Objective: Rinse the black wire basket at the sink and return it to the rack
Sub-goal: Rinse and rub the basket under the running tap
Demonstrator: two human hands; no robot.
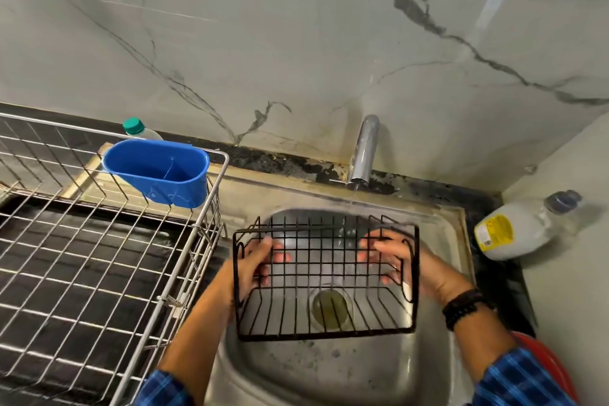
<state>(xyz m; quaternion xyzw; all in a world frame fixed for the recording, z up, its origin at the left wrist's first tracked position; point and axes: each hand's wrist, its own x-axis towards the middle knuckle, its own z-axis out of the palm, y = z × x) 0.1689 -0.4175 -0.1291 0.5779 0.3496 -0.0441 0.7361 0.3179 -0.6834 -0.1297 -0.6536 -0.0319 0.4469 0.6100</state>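
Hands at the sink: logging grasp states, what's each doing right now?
Left hand: closed on the left end of the black wire basket.
Right hand: closed on the basket's right end.

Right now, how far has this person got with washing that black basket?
Done: the black wire basket is at the sink, and the tap is running. In hand: the left hand and right hand grip its two ends under the thin stream. Left: finishing the rinse and returning it to the rack beside the sink.
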